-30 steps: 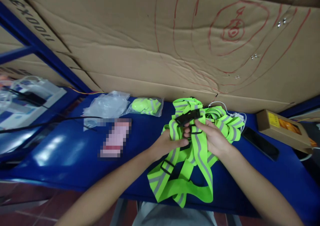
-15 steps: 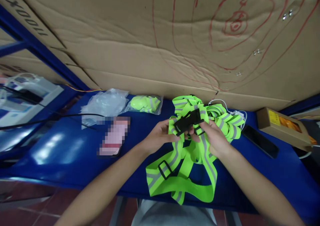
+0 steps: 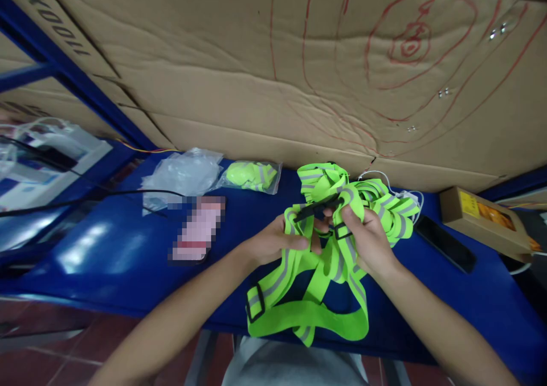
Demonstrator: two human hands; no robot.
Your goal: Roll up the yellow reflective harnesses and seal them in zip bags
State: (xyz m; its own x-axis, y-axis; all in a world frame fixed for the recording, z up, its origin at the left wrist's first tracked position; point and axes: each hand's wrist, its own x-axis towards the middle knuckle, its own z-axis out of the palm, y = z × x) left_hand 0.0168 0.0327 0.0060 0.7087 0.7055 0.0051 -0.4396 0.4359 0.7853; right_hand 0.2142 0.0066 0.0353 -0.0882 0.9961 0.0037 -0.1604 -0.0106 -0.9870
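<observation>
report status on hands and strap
Left hand, right hand: both holding green strap. Black buckle between them. Strap pile close behind, might snag.

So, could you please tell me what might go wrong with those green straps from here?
The green reflective strap, gripped by the left hand and right hand, hangs in loose loops close to the strap heap, so the two could tangle. Its lowest loop lies by the near edge of the table and might slip over. The white cable beside the heap could get snagged if straps are pulled.
</observation>
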